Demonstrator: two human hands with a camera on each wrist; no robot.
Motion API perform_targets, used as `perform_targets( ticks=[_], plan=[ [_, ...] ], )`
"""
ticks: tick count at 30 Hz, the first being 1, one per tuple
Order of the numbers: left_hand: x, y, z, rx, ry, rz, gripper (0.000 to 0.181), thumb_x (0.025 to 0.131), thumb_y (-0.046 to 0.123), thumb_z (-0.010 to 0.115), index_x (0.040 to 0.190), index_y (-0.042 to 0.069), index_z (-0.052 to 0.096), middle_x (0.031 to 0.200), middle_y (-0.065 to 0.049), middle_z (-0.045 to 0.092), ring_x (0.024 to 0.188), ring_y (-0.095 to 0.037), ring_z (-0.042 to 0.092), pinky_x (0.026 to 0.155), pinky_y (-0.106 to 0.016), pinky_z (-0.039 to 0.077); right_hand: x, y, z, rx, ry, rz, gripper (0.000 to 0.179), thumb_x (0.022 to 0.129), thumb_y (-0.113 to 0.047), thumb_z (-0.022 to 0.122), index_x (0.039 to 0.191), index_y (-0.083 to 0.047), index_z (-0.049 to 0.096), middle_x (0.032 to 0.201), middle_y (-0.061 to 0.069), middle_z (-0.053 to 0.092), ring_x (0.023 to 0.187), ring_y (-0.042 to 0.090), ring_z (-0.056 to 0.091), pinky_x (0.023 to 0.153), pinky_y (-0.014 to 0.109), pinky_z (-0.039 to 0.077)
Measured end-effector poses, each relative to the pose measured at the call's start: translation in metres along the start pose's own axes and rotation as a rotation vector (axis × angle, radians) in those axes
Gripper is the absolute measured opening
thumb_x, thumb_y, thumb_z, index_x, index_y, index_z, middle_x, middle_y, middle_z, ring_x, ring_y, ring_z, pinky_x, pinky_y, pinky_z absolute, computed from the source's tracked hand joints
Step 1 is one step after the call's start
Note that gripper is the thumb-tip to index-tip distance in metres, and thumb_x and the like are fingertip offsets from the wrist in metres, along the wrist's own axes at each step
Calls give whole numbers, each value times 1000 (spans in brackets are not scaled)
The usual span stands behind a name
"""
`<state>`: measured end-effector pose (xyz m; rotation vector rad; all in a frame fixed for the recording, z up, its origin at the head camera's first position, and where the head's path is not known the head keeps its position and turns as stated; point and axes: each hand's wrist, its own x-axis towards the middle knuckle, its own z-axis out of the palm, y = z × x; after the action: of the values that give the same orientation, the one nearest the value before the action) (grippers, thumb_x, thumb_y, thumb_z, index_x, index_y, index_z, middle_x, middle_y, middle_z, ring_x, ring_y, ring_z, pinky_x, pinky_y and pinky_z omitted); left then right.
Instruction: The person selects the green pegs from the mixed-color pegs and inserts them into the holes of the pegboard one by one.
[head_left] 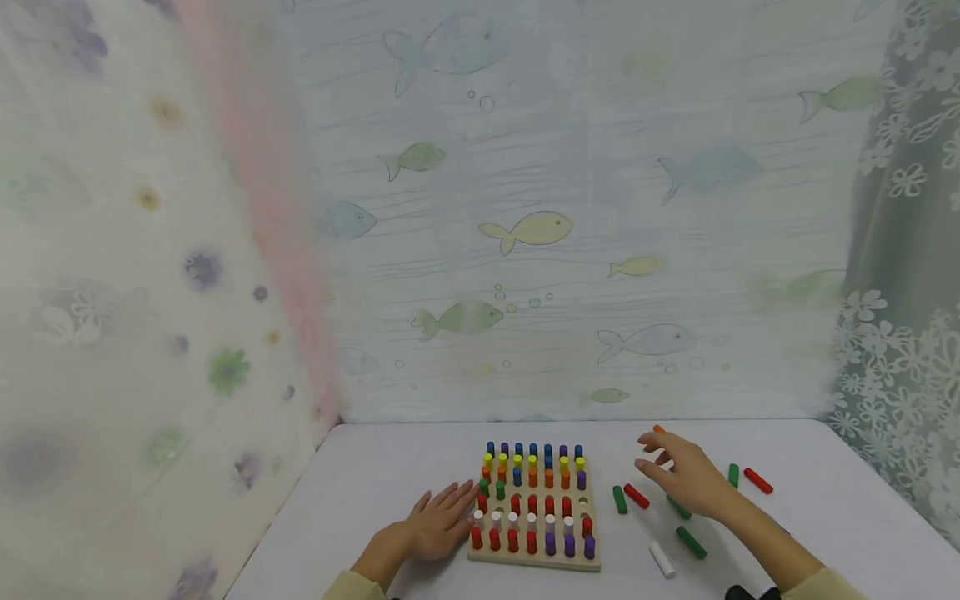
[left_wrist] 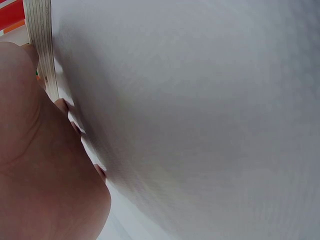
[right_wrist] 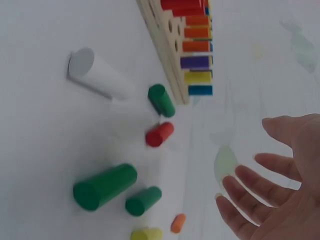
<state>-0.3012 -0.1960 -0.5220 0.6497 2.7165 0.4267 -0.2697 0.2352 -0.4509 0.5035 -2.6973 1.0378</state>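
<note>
A wooden peg board [head_left: 534, 563] stands on the table, filled with rows of coloured pegs; some holes in the green row and the red row hold no peg. My left hand [head_left: 441, 523] rests flat on the table against the board's left edge, fingers extended. In the left wrist view its thumb side touches the board's wooden side [left_wrist: 41, 45]. My right hand [head_left: 686, 477] hovers over the loose pegs right of the board. Its fingers are spread and hold nothing, as the right wrist view shows. Below it lie a green peg [right_wrist: 105, 186] and a red peg [head_left: 637, 496].
Other loose pegs lie on the white table: a white peg [head_left: 662, 559], a green peg [head_left: 619, 499] near the board, a red peg [head_left: 758, 480] farther right, an orange peg [right_wrist: 178, 223] and a yellow peg [right_wrist: 146, 234]. A fish-patterned curtain [head_left: 540, 367] hangs behind the table.
</note>
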Motion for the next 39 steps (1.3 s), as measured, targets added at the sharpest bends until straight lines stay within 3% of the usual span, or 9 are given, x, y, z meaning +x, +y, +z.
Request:
perform_targets(
  ticks=[6, 14, 23, 39],
  plan=[
    [-1, 2, -1, -6, -7, -17, 68, 105, 63, 32, 164, 29, 24, 170, 3, 25, 157, -29, 16, 120, -70, 8, -3, 17, -11, -50, 50, 21, 38, 97, -16, 72, 125, 6, 62, 117, 21, 67, 92, 23, 66, 69, 31, 54],
    [-1, 3, 1, -23, 13, -37, 67, 104, 62, 36, 163, 31, 28, 169, 5, 27, 157, -27, 18, 122, -66, 7, -4, 35, -26, -82, 29, 165, 41, 98, -14, 68, 128, 12, 57, 118, 31, 62, 94, 34, 66, 72, 42, 58],
    [0, 1, 2, -20, 8, -33, 68, 104, 64, 34, 163, 31, 27, 169, 5, 26, 157, -28, 18, 122, -66, 7, -6, 61, -23, -128, 0, 248, 42, 96, -13, 67, 122, 19, 55, 108, 33, 64, 96, 45, 65, 75, 50, 59],
    [2, 1, 2, -7, -2, -43, 68, 105, 63, 35, 164, 31, 26, 170, 5, 24, 157, -28, 17, 122, -66, 6, 0, 76, -8, -138, 8, 291, 33, 90, -5, 69, 110, 20, 59, 91, 19, 65, 81, 27, 61, 70, 43, 56]
  ],
)
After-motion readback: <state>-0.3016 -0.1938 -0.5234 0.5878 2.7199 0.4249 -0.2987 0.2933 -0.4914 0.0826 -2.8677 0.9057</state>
